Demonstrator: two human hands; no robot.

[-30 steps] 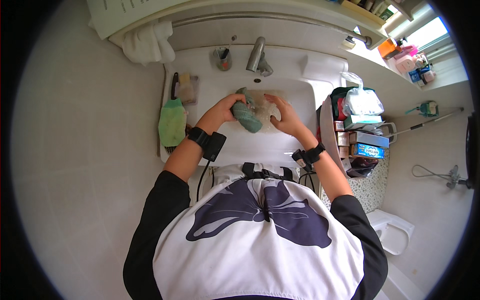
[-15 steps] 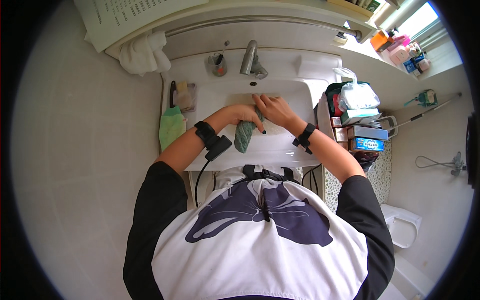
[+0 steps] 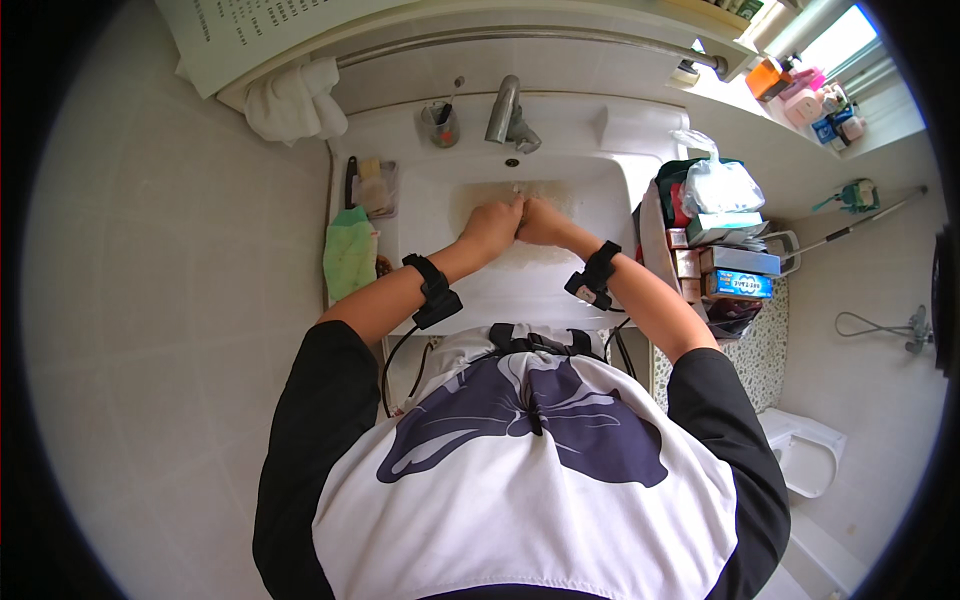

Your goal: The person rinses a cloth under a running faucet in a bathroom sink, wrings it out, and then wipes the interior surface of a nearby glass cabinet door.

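Both hands are pressed together, knuckles touching, low inside the white ceramic wash basin (image 3: 600, 290): the left hand (image 3: 490, 226) and the right hand (image 3: 541, 222) are curled shut, and whether they grip anything between them cannot be told. A green folded cloth (image 3: 350, 262) lies on the basin's left ledge, well apart from the hands. Beyond the hands, the grey metal tap (image 3: 506, 112) stands at the back rim, with a small clear cup holding a toothbrush (image 3: 441, 123) just beside it

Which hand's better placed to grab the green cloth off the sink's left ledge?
Left, probably. The green cloth lies on the left ledge of the sink, on the same side as the left hand. The right hand is pressed against the left over the basin and would have to cross it.
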